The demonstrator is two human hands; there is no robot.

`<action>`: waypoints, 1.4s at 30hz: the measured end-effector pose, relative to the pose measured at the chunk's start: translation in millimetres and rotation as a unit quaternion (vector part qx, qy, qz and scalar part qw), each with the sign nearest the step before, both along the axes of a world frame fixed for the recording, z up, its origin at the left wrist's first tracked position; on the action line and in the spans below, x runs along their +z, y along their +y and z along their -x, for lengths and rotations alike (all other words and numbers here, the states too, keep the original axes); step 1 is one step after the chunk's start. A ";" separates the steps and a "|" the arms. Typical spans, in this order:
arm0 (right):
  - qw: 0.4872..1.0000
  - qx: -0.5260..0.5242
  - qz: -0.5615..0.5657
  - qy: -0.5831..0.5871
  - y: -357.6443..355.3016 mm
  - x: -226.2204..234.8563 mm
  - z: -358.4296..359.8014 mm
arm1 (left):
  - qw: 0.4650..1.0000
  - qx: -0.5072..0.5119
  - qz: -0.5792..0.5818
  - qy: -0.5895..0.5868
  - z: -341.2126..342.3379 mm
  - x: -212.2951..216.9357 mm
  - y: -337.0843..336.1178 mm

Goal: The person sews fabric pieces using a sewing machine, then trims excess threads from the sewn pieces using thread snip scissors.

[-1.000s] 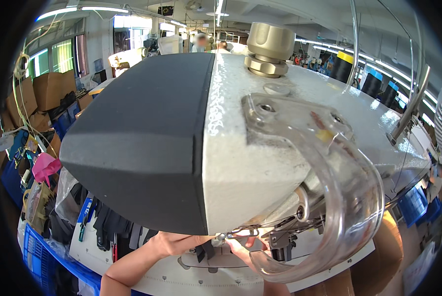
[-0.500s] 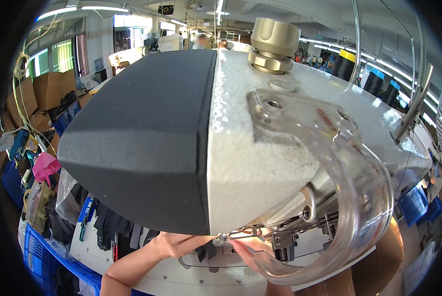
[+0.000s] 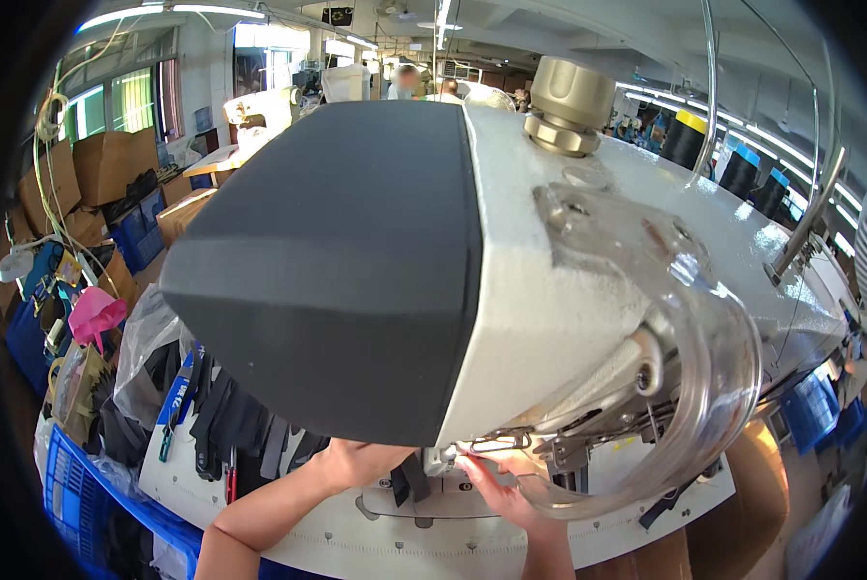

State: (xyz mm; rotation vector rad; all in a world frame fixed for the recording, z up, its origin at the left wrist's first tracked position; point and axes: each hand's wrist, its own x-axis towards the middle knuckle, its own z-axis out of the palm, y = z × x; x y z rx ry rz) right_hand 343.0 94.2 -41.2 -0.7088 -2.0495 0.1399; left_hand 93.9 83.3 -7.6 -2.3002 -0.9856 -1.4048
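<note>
A white and dark grey sewing machine head point(image 3: 375, 261) fills most of the view and hides much of my hands. My left hand point(image 3: 351, 464) reaches under it from the lower left, its fingers hidden by the machine. A small dark fabric piece point(image 3: 410, 478) lies on the white machine bed point(image 3: 356, 532) right beside that hand. My right hand point(image 3: 501, 493) comes in from below with fingers stretched out, their tips by the metal needle area point(image 3: 496, 445). A clear plastic guard point(image 3: 714, 387) curves over the right hand.
A stack of dark fabric pieces point(image 3: 225, 425) lies at the bed's left end. A blue crate point(image 3: 71, 483) and a pink item point(image 3: 95, 314) sit lower left. Cardboard boxes point(image 3: 104, 164) stand at the far left and dark thread cones point(image 3: 743, 169) at the back right, with people point(image 3: 404, 82) behind.
The machine head has shifted slightly in the picture as my head moved. Both hands stay under it at the needle area, almost unmoved.
</note>
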 end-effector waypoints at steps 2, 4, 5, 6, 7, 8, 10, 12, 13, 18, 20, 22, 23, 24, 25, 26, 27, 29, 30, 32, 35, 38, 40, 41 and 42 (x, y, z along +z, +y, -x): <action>0.997 0.013 0.051 0.052 3.8 -4.1 2.5 | 0.987 0.113 0.100 0.056 -4.9 -3.9 -3.8; 0.989 0.036 0.090 0.113 5.7 -8.6 2.9 | 0.983 0.097 0.154 -0.025 -5.8 -6.2 -5.5; 0.980 0.034 0.141 0.139 5.4 -11.2 2.5 | 0.981 0.108 0.161 -0.021 -3.5 -5.4 -5.2; 0.960 0.044 0.192 0.201 4.6 -13.8 1.6 | 0.978 0.119 0.168 -0.016 0.4 -2.5 -2.7; 0.893 0.095 0.301 0.320 4.9 -16.4 -0.2 | 0.971 0.116 0.208 -0.019 9.8 3.3 -1.9; 0.801 0.138 0.396 0.426 5.2 -19.7 -1.4 | 0.977 0.116 0.177 -0.020 20.1 10.7 -1.3; 0.717 0.078 0.449 0.528 10.6 -26.0 -6.3 | 0.973 0.197 0.119 -0.015 45.8 28.7 9.6; 0.856 -0.051 0.319 0.404 19.0 -29.9 -14.5 | 0.970 0.187 0.118 -0.099 77.1 49.9 20.7; 0.919 -0.082 0.202 0.329 22.3 -30.0 -19.5 | 0.970 0.220 0.067 -0.080 92.7 60.6 24.7; 0.945 -0.202 0.042 0.255 27.0 -15.7 -32.4 | 0.968 0.209 0.112 -0.082 112.0 40.6 -10.9; 0.931 -0.247 0.065 0.261 25.8 -7.2 -35.0 | 0.959 0.210 0.182 -0.061 108.1 13.1 -33.3; 0.922 -0.224 0.161 0.273 24.5 -0.1 -41.5 | 0.935 0.188 0.301 -0.024 112.1 -8.3 -52.5; 0.915 -0.220 0.204 0.270 23.7 2.4 -46.6 | 0.932 0.182 0.314 -0.005 114.1 -16.1 -61.4; 0.928 -0.206 0.183 0.250 23.5 3.9 -52.0 | 0.924 0.184 0.334 0.022 114.8 -21.4 -67.9; 0.939 -0.196 0.161 0.231 22.8 4.6 -58.5 | 0.901 0.199 0.381 0.055 115.1 -23.6 -70.9; 0.949 -0.189 0.139 0.209 21.0 4.7 -66.6 | 0.927 0.172 0.309 0.126 115.3 -22.1 -74.3; 0.945 -0.234 0.188 0.129 15.8 5.7 -78.5 | 0.911 0.187 0.330 0.158 113.0 -18.6 -76.5; 0.934 -0.211 0.272 0.091 11.3 4.3 -91.5 | 0.895 0.211 0.341 0.197 100.0 -8.9 -79.4; 0.936 -0.184 0.291 0.071 9.0 3.0 -95.0 | 0.914 0.158 0.324 0.188 88.9 -4.5 -78.3; 0.950 -0.179 0.253 -0.032 5.1 0.2 -96.4 | 0.933 0.077 0.302 0.181 63.9 2.5 -75.1; 0.957 -0.181 0.206 -0.094 3.8 -5.1 -87.4 | 0.932 -0.057 0.217 0.283 23.8 -2.2 -60.4; 0.954 -0.172 0.224 -0.098 7.3 -8.4 -82.4 | 0.912 -0.098 0.164 0.364 1.0 -13.3 -48.0; 0.951 -0.163 0.244 -0.097 10.4 -10.2 -82.8 | 0.915 -0.097 0.144 0.364 -0.5 -16.4 -44.7; 0.950 -0.161 0.251 -0.095 10.6 -11.7 -83.5 | 0.924 -0.095 0.144 0.340 1.5 -15.7 -43.9; 0.946 -0.163 0.263 -0.095 11.4 -13.6 -84.2 | 0.933 -0.095 0.143 0.317 3.0 -14.3 -42.9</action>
